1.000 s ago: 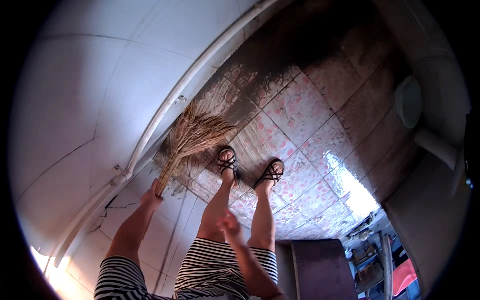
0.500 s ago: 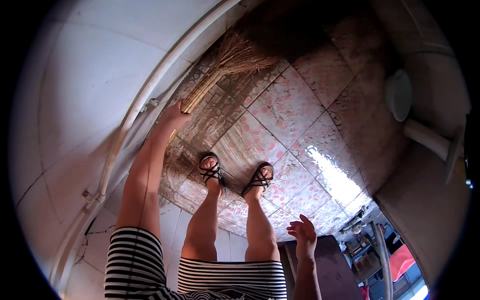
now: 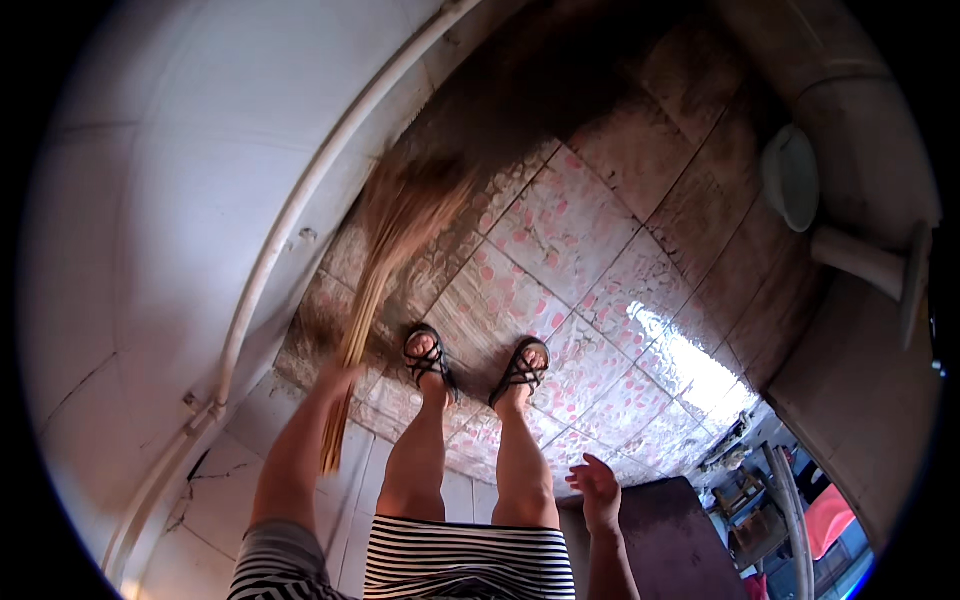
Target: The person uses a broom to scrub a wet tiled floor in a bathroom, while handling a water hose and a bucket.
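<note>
The left hand [image 3: 338,388] is closed around the stick end of a long, brown broom made of dry straw [image 3: 370,290]. The broom is on the left, between the tall white tiled wall [image 3: 190,200] and the black strappy sandals [image 3: 428,352]. Its far end is blurry, so I cannot tell if it touches the floor. The right hand [image 3: 598,492] is near, on the right, with loose, bent fingers and nothing in it. The sweeping looks partly done. The pink-and-white patterned tile floor [image 3: 560,235] looks paler in the middle, but has dark, mucky smears on the far and left parts, so those seem left to do. I cannot tell which parts were swept.
</note>
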`<state>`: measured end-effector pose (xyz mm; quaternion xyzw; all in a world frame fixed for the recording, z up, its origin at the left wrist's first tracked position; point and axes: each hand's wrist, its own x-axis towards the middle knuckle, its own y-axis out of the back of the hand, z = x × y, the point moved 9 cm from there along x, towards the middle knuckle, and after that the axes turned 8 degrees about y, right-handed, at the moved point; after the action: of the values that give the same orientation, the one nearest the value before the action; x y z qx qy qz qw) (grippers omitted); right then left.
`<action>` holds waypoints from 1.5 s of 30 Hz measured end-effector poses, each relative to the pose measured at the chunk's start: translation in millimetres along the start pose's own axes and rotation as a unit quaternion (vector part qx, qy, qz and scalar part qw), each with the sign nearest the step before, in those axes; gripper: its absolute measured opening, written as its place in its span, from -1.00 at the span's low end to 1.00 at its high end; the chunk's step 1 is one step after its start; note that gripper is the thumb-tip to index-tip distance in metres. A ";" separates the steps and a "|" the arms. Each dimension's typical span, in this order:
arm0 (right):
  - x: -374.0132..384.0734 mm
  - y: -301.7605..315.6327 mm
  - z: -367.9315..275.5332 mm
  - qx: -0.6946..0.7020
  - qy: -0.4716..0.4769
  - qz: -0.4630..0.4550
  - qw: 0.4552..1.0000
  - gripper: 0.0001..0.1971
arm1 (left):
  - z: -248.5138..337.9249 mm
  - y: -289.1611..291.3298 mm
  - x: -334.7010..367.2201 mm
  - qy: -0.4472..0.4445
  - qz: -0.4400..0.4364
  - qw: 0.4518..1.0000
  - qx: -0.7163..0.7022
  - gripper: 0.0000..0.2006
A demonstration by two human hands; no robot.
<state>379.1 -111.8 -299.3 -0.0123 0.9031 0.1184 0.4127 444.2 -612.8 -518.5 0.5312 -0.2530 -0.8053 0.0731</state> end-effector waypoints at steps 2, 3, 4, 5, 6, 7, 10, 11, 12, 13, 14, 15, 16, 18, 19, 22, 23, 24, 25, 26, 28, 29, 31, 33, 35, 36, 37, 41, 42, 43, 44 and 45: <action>4.0 -13.2 3.9 -0.002 -0.014 -0.010 1.000 -0.62 | 51.8 2.2 81.0 0.090 -0.057 0.993 -0.042 -0.72; 7.5 -3.5 4.6 -0.006 0.001 -0.004 1.000 -0.63 | 121.3 -19.4 97.9 0.110 -0.093 0.988 -0.059 -0.70; 10.1 -10.2 2.9 0.004 0.016 -0.014 1.000 -0.65 | 172.3 -11.2 115.2 0.082 -0.088 0.990 -0.066 -0.68; 11.6 -20.4 -5.2 0.009 0.016 -0.015 1.000 -0.66 | 207.6 -8.3 121.8 0.111 -0.136 0.982 -0.069 -0.64; 12.3 -21.6 -10.7 0.043 0.016 -0.002 0.999 -0.65 | 244.5 -8.6 118.4 0.110 -0.158 0.976 -0.102 -0.60; 15.7 -25.7 -18.9 0.026 0.016 0.001 1.000 -0.65 | 262.0 -13.6 107.7 0.156 -0.193 0.965 -0.089 -0.59; 16.0 -54.9 -11.0 -0.037 0.039 -0.065 0.996 -0.59 | 280.4 -48.0 59.8 0.129 -0.225 0.950 -0.174 -0.64; 17.2 -76.6 -15.3 -0.048 0.037 -0.089 0.994 -0.56 | 274.2 -54.1 31.6 0.116 -0.210 0.947 -0.212 -0.66; 12.3 -117.7 -30.1 0.047 -0.005 -0.118 0.992 -0.51 | 234.9 -56.3 19.2 0.126 -0.219 0.943 -0.218 -0.63; 13.3 -129.6 -27.7 0.101 -0.030 -0.117 0.988 -0.46 | 225.0 -80.3 -16.1 0.165 -0.265 0.919 -0.241 -0.62; 5.0 -157.0 -45.7 0.188 -0.088 -0.111 0.972 -0.39 | 208.1 -88.0 -48.5 0.177 -0.256 0.908 -0.279 -0.65; 0.2 -173.3 -41.4 0.184 -0.098 -0.138 0.968 -0.28 | 213.4 -100.6 -84.3 0.184 -0.288 0.892 -0.297 -0.69; -11.0 -199.5 -48.6 0.208 -0.118 -0.180 0.954 -0.18 | 208.6 -103.7 -114.9 0.195 -0.310 0.876 -0.314 -0.73; -35.7 -226.9 -40.0 0.201 -0.095 -0.175 0.959 -0.25 | 182.2 -111.3 -148.3 0.220 -0.303 0.837 -0.399 -0.75; -47.7 -232.3 -32.4 0.239 -0.125 -0.179 0.946 -0.33 | 167.9 -110.4 -157.9 0.225 -0.289 0.841 -0.397 -0.73; -105.6 -224.9 9.1 0.301 -0.244 -0.184 0.903 -0.62 | 138.5 -107.1 -196.0 0.198 -0.259 0.877 -0.354 -0.68; -120.9 -217.3 17.1 0.304 -0.244 -0.178 0.903 -0.62 | 127.3 -104.7 -210.3 0.190 -0.249 0.900 -0.304 -0.68; -148.2 -223.0 26.6 0.404 -0.344 -0.187 0.827 -0.71 | 121.4 -100.5 -223.5 0.182 -0.239 0.920 -0.252 -0.69; -169.6 -230.6 32.0 0.495 -0.433 -0.190 0.729 -0.75 | 116.3 -94.0 -231.5 0.178 -0.190 0.940 -0.220 -0.66; -169.9 -237.7 33.7 0.499 -0.435 -0.189 0.725 -0.75 | 106.7 -91.9 -229.5 0.181 -0.189 0.941 -0.214 -0.66; -170.2 -253.1 57.3 0.412 -0.502 -0.154 0.745 -0.68 | 60.5 -85.1 -204.0 0.215 -0.141 0.965 -0.056 -0.57; -156.1 -264.0 57.5 0.363 -0.448 -0.165 0.800 -0.65 | 20.6 -83.5 -182.4 0.243 -0.120 0.962 0.018 -0.49; -112.7 -255.5 62.8 0.331 -0.346 -0.163 0.863 -0.64 | 77.4 -94.3 -160.9 0.196 -0.145 0.966 0.083 -0.46; -48.6 -255.5 46.6 0.341 -0.272 -0.107 0.893 -0.71 | 142.2 -94.6 -117.2 0.116 -0.113 0.987 0.024 -0.48; 33.9 -270.4 3.2 0.390 -0.193 -0.121 0.892 -0.68 | 206.3 -94.9 -48.4 0.091 -0.099 0.990 0.045 -0.60; 69.8 -280.4 -16.0 0.375 -0.198 -0.150 0.893 -0.66 | 245.4 -93.1 -7.0 0.050 -0.143 0.980 0.131 -0.66; 105.8 -283.8 -57.2 0.396 -0.184 -0.163 0.885 -0.65 | 292.1 -83.6 16.3 -0.008 -0.125 0.991 0.056 -0.67; 123.7 -281.0 -99.7 0.482 -0.162 -0.131 0.851 -0.64 | 337.0 -71.0 41.3 0.023 -0.101 0.991 0.085 -0.65; 101.6 -276.2 -68.9 0.476 -0.215 -0.126 0.843 -0.63 | 315.0 -84.7 18.2 0.022 -0.111 0.991 0.076 -0.66; 69.0 -270.3 -19.4 0.393 -0.257 -0.107 0.876 -0.60 | 274.1 -96.8 -3.8 0.054 -0.138 0.988 0.049 -0.69; 19.1 -262.1 14.7 0.325 -0.364 -0.088 0.868 -0.57 | 239.6 -98.3 -40.0 0.081 -0.135 0.984 0.087 -0.70; -19.0 -276.4 27.5 0.274 -0.333 -0.104 0.896 -0.54 | 171.3 -81.2 -48.5 0.019 -0.038 0.997 0.059 -0.61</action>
<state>445.2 -375.6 -358.8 0.0472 0.7031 -0.1801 0.6863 324.1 -467.6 -465.5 0.5589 -0.2782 -0.7810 0.0164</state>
